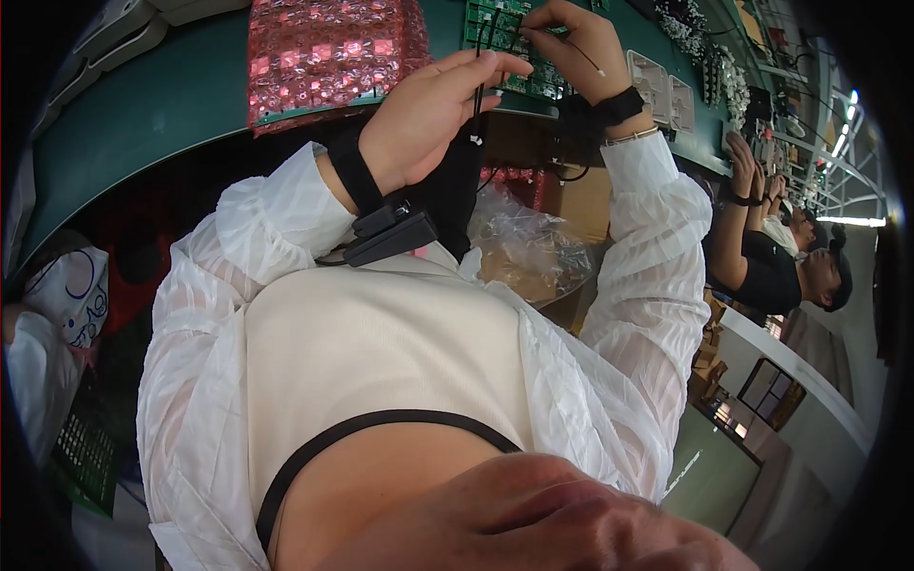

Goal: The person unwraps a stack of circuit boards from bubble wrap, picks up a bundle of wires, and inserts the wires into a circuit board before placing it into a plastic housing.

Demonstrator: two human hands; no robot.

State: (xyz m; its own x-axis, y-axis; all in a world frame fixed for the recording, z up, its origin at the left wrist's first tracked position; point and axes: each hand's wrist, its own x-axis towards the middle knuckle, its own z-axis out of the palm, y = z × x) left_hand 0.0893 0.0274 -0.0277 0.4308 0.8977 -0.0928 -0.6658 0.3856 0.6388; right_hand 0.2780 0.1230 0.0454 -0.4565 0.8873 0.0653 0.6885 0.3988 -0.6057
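Several thin black cables [478, 103] with small white connectors hang at my left hand [419, 114], between its thumb and forefinger, the other fingers stretched out. Just to the right, my right hand [581, 52] is bent in a pinch on a single thin cable [583, 57], whose white-tipped end sticks out below the fingers. Both hands are at a green circuit board [519, 78] on the bench's near edge. The right fingertips are over the board, and whether that cable's far end sits in a connector is too small to tell. Dark bands circle both wrists.
Left of my hands lies a stack of boards in pink bubble wrap [324, 62] on the green bench [181, 105]. White plastic housings [662, 90] stand right of my right wrist. Below the edge is a clear plastic bag [533, 252]. Other people [762, 238] work farther right.
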